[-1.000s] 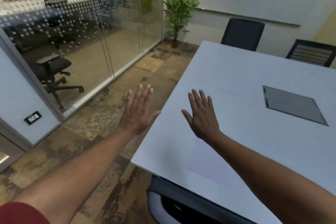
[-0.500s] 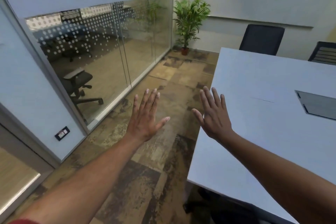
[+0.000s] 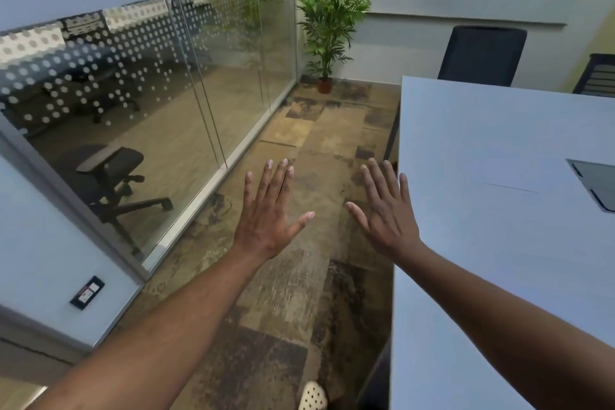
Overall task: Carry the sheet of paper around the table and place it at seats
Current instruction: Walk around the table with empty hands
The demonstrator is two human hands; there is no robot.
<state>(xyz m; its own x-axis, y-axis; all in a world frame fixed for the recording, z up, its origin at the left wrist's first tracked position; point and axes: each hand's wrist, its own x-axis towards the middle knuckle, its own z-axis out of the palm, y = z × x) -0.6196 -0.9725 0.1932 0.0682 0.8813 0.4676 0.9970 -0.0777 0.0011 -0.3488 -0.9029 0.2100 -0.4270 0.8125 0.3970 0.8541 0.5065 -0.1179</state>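
My left hand (image 3: 266, 213) is stretched out flat over the carpeted floor, fingers spread, holding nothing. My right hand (image 3: 387, 213) is also flat and spread, hovering at the left edge of the white table (image 3: 482, 260), empty as well. A faint dark line on the tabletop may be the edge of a white sheet of paper (image 3: 512, 188); its outline is hard to tell from the table. Two dark chairs stand at the table's far side, one (image 3: 482, 55) nearer the middle and one (image 3: 597, 76) at the right frame edge.
A glass wall (image 3: 166, 103) runs along the left, with an office chair behind it. A potted plant (image 3: 329, 30) stands in the far corner. A grey cable hatch (image 3: 595, 183) is set into the tabletop. A carpeted aisle lies between glass and table. My shoe (image 3: 312, 396) shows below.
The view has shifted left and away from the table's near corner. Both hands stayed flat and empty; the right one went from over the tabletop to its left edge.
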